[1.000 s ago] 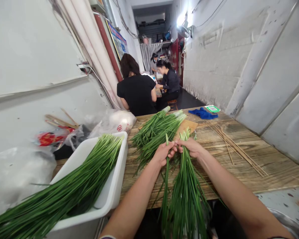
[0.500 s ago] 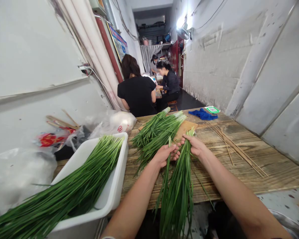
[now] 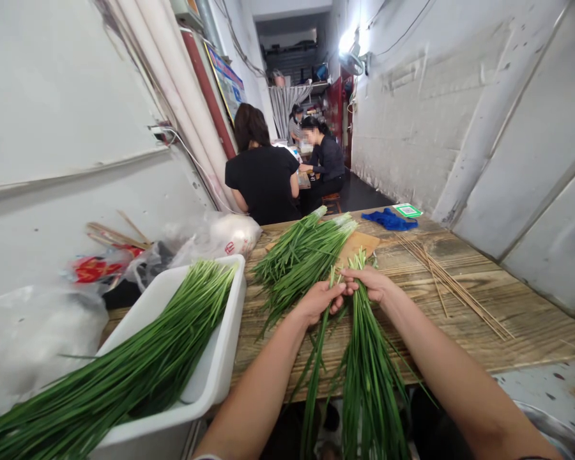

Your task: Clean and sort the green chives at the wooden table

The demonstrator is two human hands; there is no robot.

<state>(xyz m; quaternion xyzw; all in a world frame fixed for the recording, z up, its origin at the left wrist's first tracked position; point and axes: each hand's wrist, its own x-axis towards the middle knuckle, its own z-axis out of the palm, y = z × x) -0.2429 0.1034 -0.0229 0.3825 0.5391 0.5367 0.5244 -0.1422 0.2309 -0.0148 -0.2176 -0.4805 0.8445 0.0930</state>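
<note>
My right hand (image 3: 370,283) is closed round a bunch of garlic chives (image 3: 371,370), gripped near the pale stem ends, with the long green leaves hanging over the table's near edge. A few separate chives (image 3: 316,364) are pinched in my left hand (image 3: 323,299), right beside the bunch. The fingertips of both hands meet or nearly meet between the two portions. Behind my hands, trimmed-looking bundles of chives (image 3: 301,252) lie on the wooden table, pale ends pointing away. A white plastic tub (image 3: 237,300) to the left holds a large heap of loose chives (image 3: 163,345).
Thin wooden sticks (image 3: 453,284), a blue cloth (image 3: 390,219) and a QR-code card (image 3: 408,210) lie on the table's (image 3: 498,294) right side. Plastic bags (image 3: 234,233) sit behind the tub. Beyond the table, a person in black (image 3: 263,179) sits facing away, with others farther back.
The bunch in my right hand has swung to the right at its leaf ends. The few chives in my left hand now hang more apart from it.
</note>
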